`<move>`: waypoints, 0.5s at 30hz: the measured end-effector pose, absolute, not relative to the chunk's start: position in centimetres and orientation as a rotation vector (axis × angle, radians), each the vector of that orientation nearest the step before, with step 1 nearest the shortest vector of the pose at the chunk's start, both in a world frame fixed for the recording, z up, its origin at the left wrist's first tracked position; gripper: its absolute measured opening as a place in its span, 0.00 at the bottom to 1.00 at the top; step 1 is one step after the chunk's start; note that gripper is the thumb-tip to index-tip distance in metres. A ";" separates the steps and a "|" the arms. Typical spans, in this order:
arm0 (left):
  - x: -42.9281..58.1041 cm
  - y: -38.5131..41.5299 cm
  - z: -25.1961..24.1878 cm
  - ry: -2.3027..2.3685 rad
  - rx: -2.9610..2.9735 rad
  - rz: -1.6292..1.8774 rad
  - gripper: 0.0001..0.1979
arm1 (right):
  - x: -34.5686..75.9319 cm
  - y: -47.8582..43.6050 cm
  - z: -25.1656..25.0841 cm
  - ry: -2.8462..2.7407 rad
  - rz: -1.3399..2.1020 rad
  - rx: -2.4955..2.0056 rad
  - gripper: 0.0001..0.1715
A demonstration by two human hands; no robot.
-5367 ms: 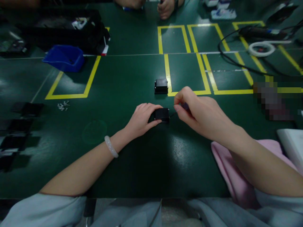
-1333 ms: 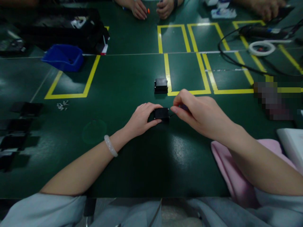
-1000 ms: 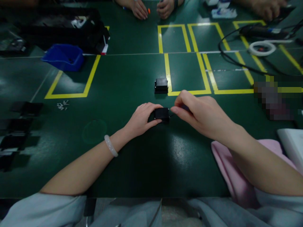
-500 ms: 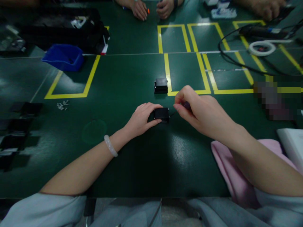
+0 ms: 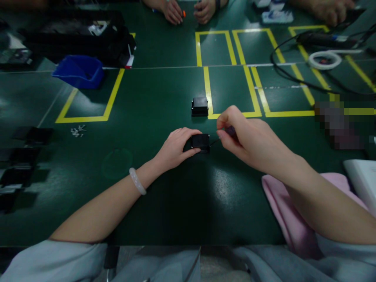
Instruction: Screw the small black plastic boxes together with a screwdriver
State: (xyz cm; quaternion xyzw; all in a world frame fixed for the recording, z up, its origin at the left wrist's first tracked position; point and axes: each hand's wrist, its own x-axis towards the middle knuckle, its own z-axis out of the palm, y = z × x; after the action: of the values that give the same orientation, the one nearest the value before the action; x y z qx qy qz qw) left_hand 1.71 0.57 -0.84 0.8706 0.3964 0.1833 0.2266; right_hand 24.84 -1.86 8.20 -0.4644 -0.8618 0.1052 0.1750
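Observation:
My left hand (image 5: 179,147) grips a small black box (image 5: 201,142) on the green table, thumb on the near side and fingers on the far side. Small light screws show at the box's right end. A screwdriver (image 5: 231,131) is pinched in my right hand (image 5: 245,133); its dark handle is mostly covered by my fingers. Its thin shaft slants down to the box's right end, and I cannot tell whether the tip sits in a screw. Just beyond stands a second black box (image 5: 200,106) of the same kind, with screws at its corners.
Loose screws (image 5: 78,131) lie at left, near several black parts (image 5: 22,164). Behind them are a blue bin (image 5: 78,72) and a large black tray (image 5: 76,39). Pink cloth (image 5: 284,207) lies under my right forearm. Cables (image 5: 276,58) curl at right. Other people's hands (image 5: 173,12) rest across the table.
My right hand and the screwdriver have shifted very slightly at the box's right end. My left hand and both boxes have stayed in place.

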 end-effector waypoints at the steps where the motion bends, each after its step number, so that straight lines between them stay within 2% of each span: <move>1: 1.7 0.6 -0.8 1.094 2.400 0.506 0.19 | 24.8 -1.9 8.2 -2.453 0.292 -1.323 0.06; 4: 1.7 0.6 -0.8 1.095 2.406 0.508 0.19 | 24.8 -1.8 8.3 -2.475 0.285 -1.334 0.09; 13: 1.7 0.6 -0.9 1.084 2.409 0.518 0.19 | 24.9 -1.9 8.4 -2.477 0.293 -1.298 0.05; 15: 1.7 0.6 -0.9 1.084 2.406 0.519 0.19 | 24.9 -1.8 8.4 -2.483 0.286 -1.323 0.08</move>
State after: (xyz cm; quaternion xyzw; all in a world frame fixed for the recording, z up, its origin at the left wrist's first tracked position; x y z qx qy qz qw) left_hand 1.70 0.62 -0.89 0.8719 0.3926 0.1882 0.2240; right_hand 24.87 -1.82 8.39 -0.4622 -0.8672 0.0998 0.1561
